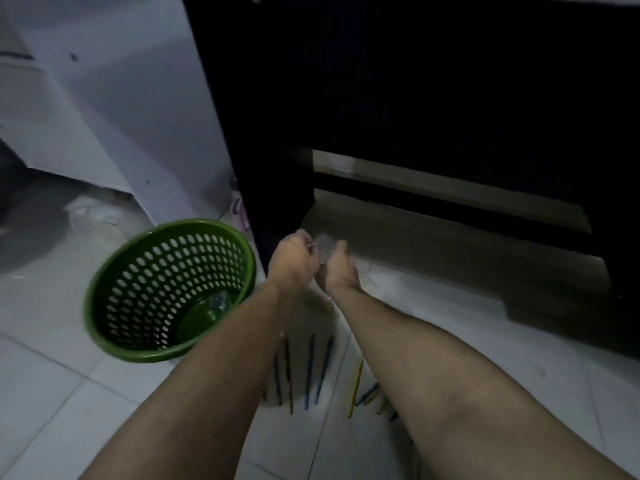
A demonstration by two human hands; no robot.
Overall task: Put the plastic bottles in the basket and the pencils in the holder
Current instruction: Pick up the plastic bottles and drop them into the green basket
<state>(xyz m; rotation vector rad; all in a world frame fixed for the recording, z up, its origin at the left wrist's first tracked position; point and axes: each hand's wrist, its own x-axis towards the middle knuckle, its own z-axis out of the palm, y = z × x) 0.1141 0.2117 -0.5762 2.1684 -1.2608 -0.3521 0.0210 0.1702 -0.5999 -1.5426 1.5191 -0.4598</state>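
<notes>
Biggest thing here is the dark cabinet (415,98) filling the top right, sitting on a pale tiled floor (52,393). Next down is the green basket (104,306), tipped so its mouth faces the camera, and it looks like there's already a clear bottle (218,303) lying in the bottom.

Both hands are out in front by the cabinet's corner, closed together around a clear bottle (324,244). Left hand (292,259) is curled on the left side of it, right hand (341,268) wraps the right side. It's blurry, so I can't tell which way the bottle's long axis runs or whether it's crumpled.

The key relation: the basket is just to the left and a bit nearer than the hands, on the left arm's side, so my guess is a short swing left and a drop.

The pencils (318,368) lie loose on the floor between the forearms, mostly pointing away from the camera. No holder in sight.
</notes>
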